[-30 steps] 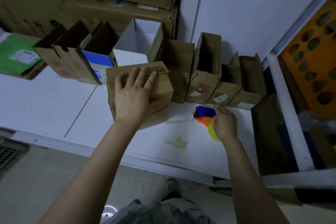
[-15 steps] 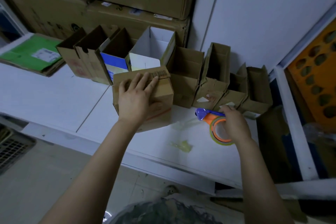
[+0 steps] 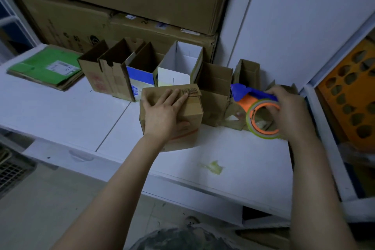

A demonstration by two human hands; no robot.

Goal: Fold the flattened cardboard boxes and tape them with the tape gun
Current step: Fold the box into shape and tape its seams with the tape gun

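At frame centre, a worker's flat left hand (image 3: pixel 169 112) pins the folded box (image 3: pixel 172 116) shut on the white bench (image 3: pixel 60 111), while the right hand (image 3: pixel 292 115) grips the tape gun (image 3: pixel 257 111) at right, apparently ready for sealing.

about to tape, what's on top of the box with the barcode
The left hand lies flat on the cardboard box, fingertips at its barcode label. The flap seam under the palm is hidden.
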